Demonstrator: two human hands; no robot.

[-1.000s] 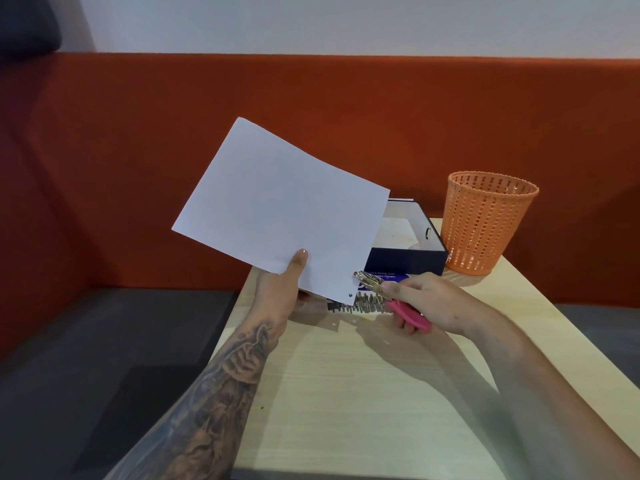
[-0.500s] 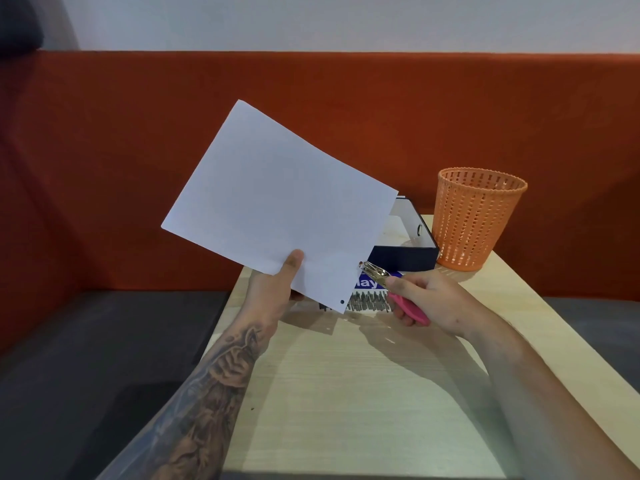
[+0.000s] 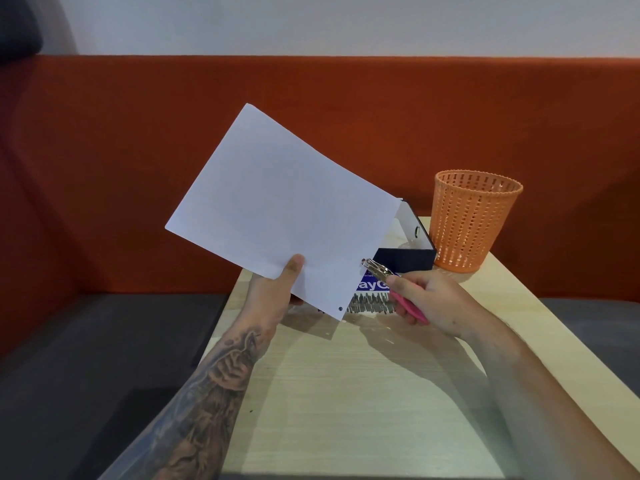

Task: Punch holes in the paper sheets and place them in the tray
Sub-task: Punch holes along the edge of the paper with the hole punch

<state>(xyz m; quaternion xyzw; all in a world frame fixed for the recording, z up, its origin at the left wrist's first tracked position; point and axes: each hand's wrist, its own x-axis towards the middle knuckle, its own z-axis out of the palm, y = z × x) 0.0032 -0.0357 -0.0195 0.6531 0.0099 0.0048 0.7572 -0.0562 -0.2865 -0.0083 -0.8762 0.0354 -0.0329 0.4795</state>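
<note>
My left hand (image 3: 277,292) holds a white paper sheet (image 3: 277,209) up over the table, thumb on its lower edge. One punched hole shows near the sheet's bottom corner. My right hand (image 3: 429,299) grips a hole punch (image 3: 377,270) with pink handles; its metal jaws sit at the sheet's right edge, above that hole. Behind the sheet lies a dark blue tray (image 3: 415,237) with white inner walls, mostly hidden by the paper.
An orange mesh basket (image 3: 474,220) stands at the table's back right, beside the tray. A printed blue and white pack (image 3: 374,296) lies under the sheet. The light wooden table (image 3: 363,393) is narrow, with a red bench backrest (image 3: 138,150) behind and grey seats either side.
The punch has moved up along the sheet's right edge, away from the corner where a hole now shows. The sheet has tilted up a little.
</note>
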